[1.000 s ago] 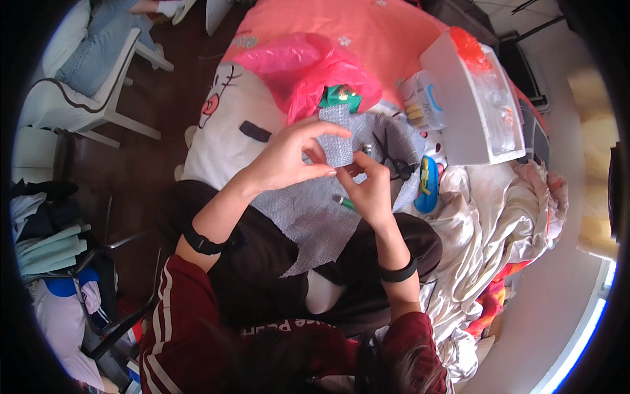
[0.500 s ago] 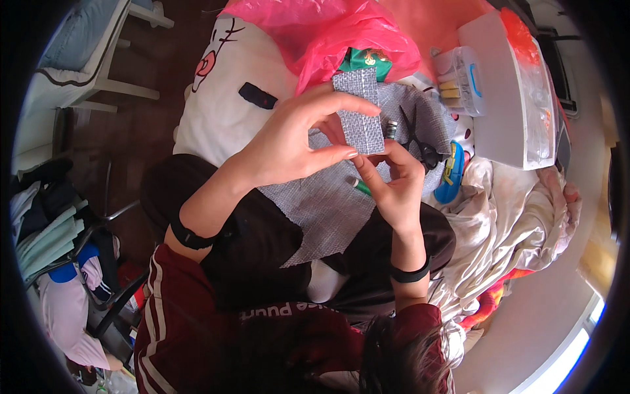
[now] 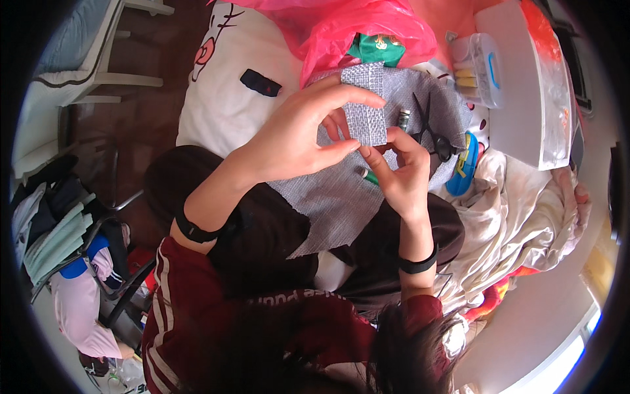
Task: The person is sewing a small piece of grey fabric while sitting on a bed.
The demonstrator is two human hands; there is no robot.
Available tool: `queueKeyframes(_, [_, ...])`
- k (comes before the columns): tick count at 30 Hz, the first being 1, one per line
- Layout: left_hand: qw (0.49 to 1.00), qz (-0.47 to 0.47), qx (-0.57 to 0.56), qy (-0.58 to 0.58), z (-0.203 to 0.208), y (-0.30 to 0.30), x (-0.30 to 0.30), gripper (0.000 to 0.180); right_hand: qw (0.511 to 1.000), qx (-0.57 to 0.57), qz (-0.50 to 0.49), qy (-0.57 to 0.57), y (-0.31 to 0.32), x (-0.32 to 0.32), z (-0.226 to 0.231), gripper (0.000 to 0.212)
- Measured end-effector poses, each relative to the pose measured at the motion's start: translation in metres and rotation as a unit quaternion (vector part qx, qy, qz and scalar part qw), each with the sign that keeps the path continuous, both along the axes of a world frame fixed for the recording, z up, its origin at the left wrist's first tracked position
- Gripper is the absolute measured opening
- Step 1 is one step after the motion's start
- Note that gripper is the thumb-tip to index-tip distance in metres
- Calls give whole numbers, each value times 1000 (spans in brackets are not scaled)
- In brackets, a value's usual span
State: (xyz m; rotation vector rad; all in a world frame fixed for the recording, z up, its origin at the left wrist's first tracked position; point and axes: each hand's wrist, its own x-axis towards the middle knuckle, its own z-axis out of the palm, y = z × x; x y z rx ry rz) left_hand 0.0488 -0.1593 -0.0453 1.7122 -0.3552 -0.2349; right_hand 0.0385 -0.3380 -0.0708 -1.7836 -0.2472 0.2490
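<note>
My left hand (image 3: 279, 134) holds a small rectangular piece of grey woven fabric (image 3: 365, 108) upright above my lap, its thumb near the lower edge. The thumb and forefinger of my right hand (image 3: 405, 180) are closed at the lower right corner of this piece. Whether they also pinch something thin, such as a needle, is too small to make out. A larger grey woven cloth (image 3: 335, 210) spreads over my legs beneath both hands. On it lie black scissors (image 3: 436, 140), a dark thread spool (image 3: 403, 119) and a green thread spool (image 3: 369, 176), partly hidden by my right hand.
A blue item with yellow parts (image 3: 463, 167) lies right of the scissors. Beyond are a pink plastic bag (image 3: 328, 33), a black cloth scrap (image 3: 260, 83) on a white cushion (image 3: 220, 111), a clear lidded box (image 3: 477, 72) and a white cabinet (image 3: 522, 98). Crumpled satin bedding (image 3: 518, 210) lies right.
The whole view has shifted slightly. Both hands keep nearly the same grip on the fabric piece, and the scissors and dark spool show more fully beside it.
</note>
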Motion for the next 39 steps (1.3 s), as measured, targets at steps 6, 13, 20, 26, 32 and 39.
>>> queueKeyframes(6, [997, -10, 71, -40, -4, -1, -1, 45, 998, -54, 12, 11, -1, 0, 0, 14])
queueKeyframes(13, [999, -28, 40, -21, -12, -2, 5, 47, 998, -61, 30, 6, -5, 10, -7, 16])
queueKeyframes(20, [999, -24, 17, 24, -10, 0, 2, 49, 997, -70, 39, 2, -2, 8, -5, 19])
queueKeyframes(26, [999, -31, 19, 27, -11, 1, 2, 50, 997, -69, 40, 19, -3, 7, -4, 15])
queueKeyframes(32, [999, -32, 29, 3, -14, 3, 2, 50, 998, -28, 39, 38, -2, 8, -3, 13])
queueKeyframes(39, [998, -40, 52, -8, -12, 5, 2, 50, 997, -52, 46, 13, -2, 9, -1, 11])
